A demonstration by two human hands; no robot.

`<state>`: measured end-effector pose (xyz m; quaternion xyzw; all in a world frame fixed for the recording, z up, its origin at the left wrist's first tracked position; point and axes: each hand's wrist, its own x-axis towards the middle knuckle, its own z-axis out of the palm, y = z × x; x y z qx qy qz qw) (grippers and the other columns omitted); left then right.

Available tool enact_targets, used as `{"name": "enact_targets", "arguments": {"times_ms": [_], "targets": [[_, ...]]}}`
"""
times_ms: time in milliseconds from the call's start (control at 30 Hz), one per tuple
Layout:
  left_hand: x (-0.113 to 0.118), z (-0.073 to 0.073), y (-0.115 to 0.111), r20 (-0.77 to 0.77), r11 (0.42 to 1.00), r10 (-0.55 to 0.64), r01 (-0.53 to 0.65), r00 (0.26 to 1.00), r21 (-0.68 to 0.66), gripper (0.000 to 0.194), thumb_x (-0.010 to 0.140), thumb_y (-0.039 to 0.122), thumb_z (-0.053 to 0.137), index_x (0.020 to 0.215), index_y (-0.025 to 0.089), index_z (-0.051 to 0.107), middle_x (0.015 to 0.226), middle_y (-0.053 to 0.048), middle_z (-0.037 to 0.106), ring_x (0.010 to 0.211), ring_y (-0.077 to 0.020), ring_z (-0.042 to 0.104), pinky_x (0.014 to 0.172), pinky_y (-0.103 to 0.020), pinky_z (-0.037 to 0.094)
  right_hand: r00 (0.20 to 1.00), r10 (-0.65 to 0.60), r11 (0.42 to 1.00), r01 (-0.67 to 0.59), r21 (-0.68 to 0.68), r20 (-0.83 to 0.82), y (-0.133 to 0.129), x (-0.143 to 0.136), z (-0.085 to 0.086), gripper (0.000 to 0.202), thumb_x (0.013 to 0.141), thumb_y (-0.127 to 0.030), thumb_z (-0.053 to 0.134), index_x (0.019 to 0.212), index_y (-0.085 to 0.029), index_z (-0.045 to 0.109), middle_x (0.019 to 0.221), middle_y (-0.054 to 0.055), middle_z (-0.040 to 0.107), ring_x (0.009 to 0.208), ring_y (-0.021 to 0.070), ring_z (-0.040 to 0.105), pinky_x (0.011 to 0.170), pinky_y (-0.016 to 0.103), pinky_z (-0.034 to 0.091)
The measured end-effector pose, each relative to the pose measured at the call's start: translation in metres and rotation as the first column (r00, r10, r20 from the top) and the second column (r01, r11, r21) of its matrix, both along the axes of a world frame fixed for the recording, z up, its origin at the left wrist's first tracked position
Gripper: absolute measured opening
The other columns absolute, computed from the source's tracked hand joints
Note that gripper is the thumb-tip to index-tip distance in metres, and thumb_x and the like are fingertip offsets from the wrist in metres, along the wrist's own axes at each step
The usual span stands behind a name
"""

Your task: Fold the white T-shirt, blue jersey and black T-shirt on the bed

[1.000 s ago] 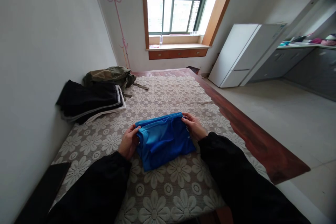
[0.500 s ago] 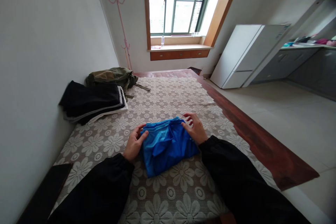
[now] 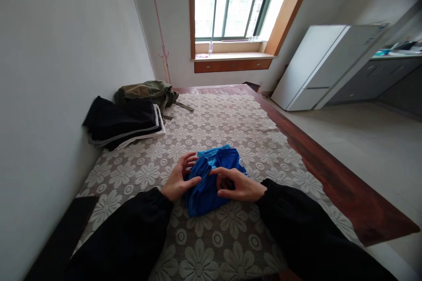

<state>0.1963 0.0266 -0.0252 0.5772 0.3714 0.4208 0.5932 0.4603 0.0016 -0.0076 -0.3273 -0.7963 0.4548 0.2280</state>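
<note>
A bunched blue garment (image 3: 214, 199), light blue along its top edge, lies on the lace cloth in front of me. My left hand (image 3: 181, 178) rests at its left side, with thumb and fingers apart around the gathered edge. Across the front of the garment reaches my right hand (image 3: 240, 185). Its index finger is stretched out to the left and touches the fabric, the thumb sits lower and apart, and the remaining fingers are partly curled. A small white mark shows on the garment's right part. The garment's exact kind cannot be made out.
A stack of folded dark clothes (image 3: 121, 118) lies on the left near the wall, with an olive backpack (image 3: 148, 92) behind it. The lace tablecloth (image 3: 148, 174) covers a wooden surface with a red-brown edge (image 3: 329, 180) on the right. A dark flat object (image 3: 69, 224) lies front left.
My right hand has come from the garment's upper right corner down and left across its front. The garment is more bunched toward the left. The whole view has shifted slightly.
</note>
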Motion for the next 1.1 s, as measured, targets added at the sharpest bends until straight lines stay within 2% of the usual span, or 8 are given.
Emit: {"name": "enact_targets", "arguments": {"times_ms": [167,267,367,467,633,767,900,1100], "targets": [[0.004,-0.005,-0.002,-0.172,0.990,0.112,-0.094,0.979,0.107,0.077,0.073,0.028,0.086,0.143,0.029,0.053,0.132,-0.010,0.062,0.091,-0.0187,0.066,0.074,-0.029,0.053,0.961,-0.030,0.894,-0.098,0.436,0.276,-0.018,-0.023,0.004,0.093,0.079,-0.059,0.079,0.157,-0.025,0.040,0.107,0.009,0.068,0.097,0.0274,0.063,0.088,0.040,0.047],[0.004,-0.007,0.000,-0.195,0.988,0.141,-0.125,0.971,0.094,0.069,0.081,0.030,0.079,0.144,0.029,0.050,0.124,-0.008,0.063,0.075,-0.0121,0.063,0.063,-0.025,0.049,0.929,-0.034,0.818,-0.187,0.544,0.370,-0.027,-0.037,0.001,0.062,0.092,-0.048,0.069,0.147,-0.023,0.052,0.103,0.010,0.068,0.092,0.0268,0.062,0.084,0.040,0.047],[0.004,-0.007,0.002,-0.160,0.989,0.145,-0.138,0.976,0.053,0.057,0.087,0.033,0.072,0.140,0.026,0.052,0.117,-0.007,0.064,0.076,-0.0129,0.065,0.064,-0.025,0.051,0.970,-0.030,0.853,-0.102,0.512,0.242,-0.028,-0.038,-0.004,0.024,0.101,-0.025,0.052,0.121,-0.020,0.064,0.092,0.007,0.069,0.083,0.0213,0.062,0.078,0.034,0.046],[0.004,-0.006,0.003,-0.093,0.988,0.157,-0.157,0.983,0.004,0.052,0.088,0.032,0.070,0.137,0.026,0.053,0.117,-0.007,0.065,0.081,-0.0147,0.068,0.070,-0.027,0.054,0.966,-0.235,0.931,0.255,0.260,-0.105,-0.021,-0.030,-0.008,0.016,0.101,-0.028,0.052,0.108,-0.021,0.065,0.087,0.003,0.069,0.076,0.0177,0.061,0.071,0.030,0.047],[0.002,-0.004,0.004,-0.013,0.973,0.225,-0.225,0.974,-0.042,0.056,0.085,0.024,0.068,0.138,0.026,0.051,0.125,-0.007,0.065,0.094,-0.0172,0.070,0.080,-0.029,0.055,0.446,-0.731,0.677,0.571,-0.465,-0.517,0.008,-0.006,-0.010,0.026,0.087,-0.045,0.070,0.104,-0.026,0.066,0.084,-0.002,0.071,0.075,0.0191,0.066,0.070,0.031,0.054],[-0.001,-0.004,0.006,0.005,0.946,0.320,-0.320,0.947,-0.050,0.059,0.082,0.021,0.067,0.139,0.024,0.051,0.120,-0.007,0.066,0.094,-0.0175,0.069,0.081,-0.028,0.054,0.014,-0.826,0.433,0.657,-0.618,-0.563,0.045,0.038,-0.017,0.033,0.073,-0.045,0.077,0.098,-0.026,0.067,0.088,-0.002,0.074,0.088,0.0231,0.071,0.082,0.037,0.060],[-0.002,-0.004,0.006,0.026,0.923,0.385,-0.384,0.923,-0.027,0.060,0.081,0.020,0.066,0.139,0.025,0.052,0.116,-0.005,0.067,0.090,-0.0161,0.069,0.079,-0.028,0.053,-0.164,-0.786,0.265,0.782,-0.564,-0.596,0.074,0.098,-0.030,0.026,0.073,-0.048,0.071,0.087,-0.029,0.062,0.088,0.001,0.073,0.096,0.0241,0.071,0.088,0.040,0.062],[-0.006,-0.005,0.010,0.107,0.880,0.476,-0.470,0.873,-0.076,0.058,0.079,0.024,0.070,0.135,0.023,0.054,0.109,-0.004,0.070,0.098,-0.0191,0.069,0.087,-0.030,0.053,-0.190,-0.823,0.133,0.852,-0.507,-0.535,0.086,0.144,-0.047,0.030,0.077,-0.063,0.058,0.080,-0.033,0.055,0.087,0.009,0.074,0.101,0.0304,0.072,0.089,0.050,0.063]]}}
